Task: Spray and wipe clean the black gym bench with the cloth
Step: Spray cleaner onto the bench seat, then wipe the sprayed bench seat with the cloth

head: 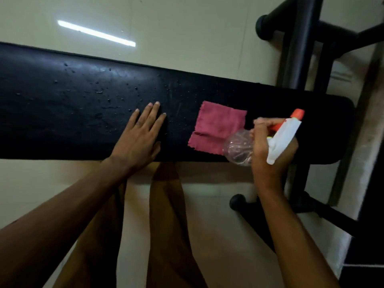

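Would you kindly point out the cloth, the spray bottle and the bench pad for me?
cloth [218, 126]: head view, middle of the red fabric.
spray bottle [239, 148]: head view, clear body below the trigger head.
bench pad [72, 111]: head view, bare wet black top.

Black bench pad [72, 104] spans the frame, droplets toward 10 o'clock. Left hand [139, 136] lies flat on it, fingers straight. Red cloth [216, 125] lies at 3 o'clock of that hand. Right hand [270, 148] grips a clear spray bottle [239, 148] overlapping the cloth's corner.

Droplet-speckled black bench [83, 104], flat pink cloth [218, 125]
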Tool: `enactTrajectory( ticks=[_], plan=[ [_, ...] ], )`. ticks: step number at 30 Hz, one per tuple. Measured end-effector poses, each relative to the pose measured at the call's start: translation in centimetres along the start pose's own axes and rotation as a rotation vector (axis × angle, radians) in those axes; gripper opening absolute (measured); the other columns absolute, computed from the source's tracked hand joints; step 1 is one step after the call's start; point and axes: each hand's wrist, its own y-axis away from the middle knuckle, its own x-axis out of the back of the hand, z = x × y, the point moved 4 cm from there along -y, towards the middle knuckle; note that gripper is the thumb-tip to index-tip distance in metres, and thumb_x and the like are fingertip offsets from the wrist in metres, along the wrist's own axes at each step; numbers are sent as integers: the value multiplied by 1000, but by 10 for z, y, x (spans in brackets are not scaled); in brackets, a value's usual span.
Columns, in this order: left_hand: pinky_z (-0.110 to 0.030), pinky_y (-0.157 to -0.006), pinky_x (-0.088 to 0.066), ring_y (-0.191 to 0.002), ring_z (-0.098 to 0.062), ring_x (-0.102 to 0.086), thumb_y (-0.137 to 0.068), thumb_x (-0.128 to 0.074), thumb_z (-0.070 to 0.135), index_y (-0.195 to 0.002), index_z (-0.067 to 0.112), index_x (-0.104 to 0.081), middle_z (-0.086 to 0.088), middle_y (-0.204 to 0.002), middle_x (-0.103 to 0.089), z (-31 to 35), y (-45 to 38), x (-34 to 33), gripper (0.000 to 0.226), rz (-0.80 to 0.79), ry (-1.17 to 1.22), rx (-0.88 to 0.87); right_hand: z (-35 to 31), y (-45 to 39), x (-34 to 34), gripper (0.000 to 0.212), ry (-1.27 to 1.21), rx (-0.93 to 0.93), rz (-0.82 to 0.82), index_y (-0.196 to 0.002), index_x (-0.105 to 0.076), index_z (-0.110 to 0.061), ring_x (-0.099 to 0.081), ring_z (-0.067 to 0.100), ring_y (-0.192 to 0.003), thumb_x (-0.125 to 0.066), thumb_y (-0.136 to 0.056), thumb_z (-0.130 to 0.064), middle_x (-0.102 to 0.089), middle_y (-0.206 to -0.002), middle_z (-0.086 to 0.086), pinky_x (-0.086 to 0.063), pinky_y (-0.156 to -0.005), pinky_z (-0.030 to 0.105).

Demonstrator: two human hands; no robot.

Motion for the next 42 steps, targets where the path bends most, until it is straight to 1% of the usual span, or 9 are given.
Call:
enactTrajectory(
  ticks=[7, 11, 14, 17, 22, 28, 32, 37, 42],
  plan=[
    [-41, -127, 1, -157, -29, 0, -101, -51, 35, -161, 9, -17, -16, -169, -5, 69, -41, -2, 74, 8, 87, -78, 34, -51, 30, 32, -57, 69, 182, -105, -64, 4, -67, 6, -90, -64, -98, -27, -67, -97, 2, -51, -79, 19],
    [-45, -128, -9, -155, -34, -15, -98, -58, 27, -157, 4, -26, -20, -165, -22, 94, -57, 3, 71, 18, 87, -133, 64, -52, 32, 35, -94, -22, 196, -111, -62, 7, -63, -10, -93, -69, -94, -23, -66, -104, 4, -45, -82, 7],
    [-45, -127, -11, -153, -35, -20, -97, -59, 26, -157, 2, -27, -21, -164, -26, 107, -71, 4, 72, 23, 62, -147, 87, -53, 35, 40, -159, -126, 199, -114, -63, 0, -67, 1, -100, -73, -90, -31, -68, -108, 13, -47, -88, 12],
    [-45, -128, -8, -155, -33, -16, -99, -55, 29, -158, 2, -22, -19, -166, -21, 116, -86, 2, 73, 38, 35, -149, 103, -53, 33, 39, -185, -171, 124, -120, -59, -21, -68, 23, -108, -77, -86, -26, -67, -116, 10, -56, -94, 31],
    [-47, -127, -10, -152, -33, -23, -102, -52, 32, -159, 5, -21, -17, -161, -33, 125, -102, 2, 70, 37, 9, -114, 116, -46, 35, 65, -172, -230, 83, -134, -51, -1, -60, 1, -114, -81, -81, -26, -61, -126, 7, -49, -95, 17],
    [-44, -101, -37, -119, -36, -48, -99, -57, 31, -141, 11, -49, -16, -128, -56, 124, -112, 7, 48, 39, 23, -71, 154, 11, 28, 29, -201, -511, -54, -100, -56, -28, -64, 7, -86, -75, -85, -13, -65, -92, 1, -50, -82, 32],
    [-42, -85, -42, -105, -34, -55, -100, -57, 32, -117, 9, -65, -15, -112, -63, 125, -116, 12, 30, 31, 86, -61, 156, 34, -1, 32, -96, -530, -223, -117, -59, -24, -59, 13, -109, -70, -87, -17, -63, -118, 4, -49, -85, 17],
    [-33, -77, -43, -100, -22, -53, -98, -60, 26, -119, 15, -62, -7, -113, -56, 118, -99, 22, 24, -7, 261, -96, 126, 25, -38, 61, 31, -367, -214, -145, -45, -14, -45, 20, -135, -62, -90, -36, -51, -144, 6, -39, -112, 43],
    [-39, -80, -54, -87, -14, -60, -98, -59, 22, -117, 19, -57, 0, -105, -66, 104, -67, 28, 19, -58, 393, -137, 107, 29, -62, 61, 82, -331, -317, -148, -44, -18, -36, 23, -140, -51, -94, -45, -49, -146, 9, -34, -114, 41]
  ],
)
